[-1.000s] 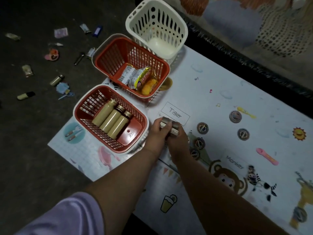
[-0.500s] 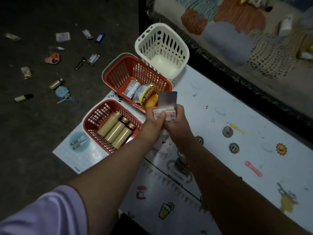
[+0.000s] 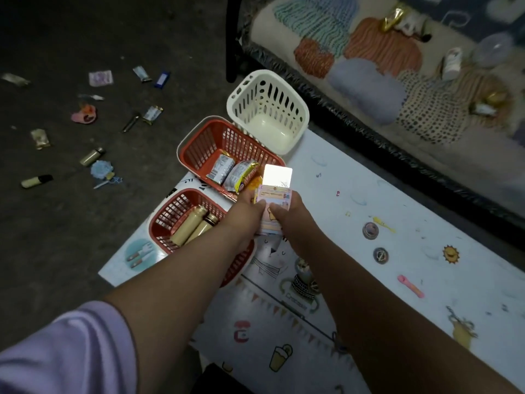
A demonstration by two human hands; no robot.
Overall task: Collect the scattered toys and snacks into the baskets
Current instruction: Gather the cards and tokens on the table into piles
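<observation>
I reckon we're partway: bottles [image 3: 189, 226] fill the near red basket [image 3: 181, 192], snack packets [image 3: 233, 174] the far red basket [image 3: 204, 143], my left hand [image 3: 246, 213] and right hand [image 3: 290, 216] pinch a card stack [image 3: 275, 198] in their fingers [image 3: 260, 207] above both, and toys [image 3: 84, 115] lie uncollected on floor [image 3: 71, 240] and mat [image 3: 355, 177].

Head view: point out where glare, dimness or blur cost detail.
Head view: the raised card is blown out to blank white by glare; the card stack below it, in the grip of the left hand and right hand, is soft; the floor is dim, so the wrappers scattered on it show little detail; the bedding at upper right is blurred.
</observation>
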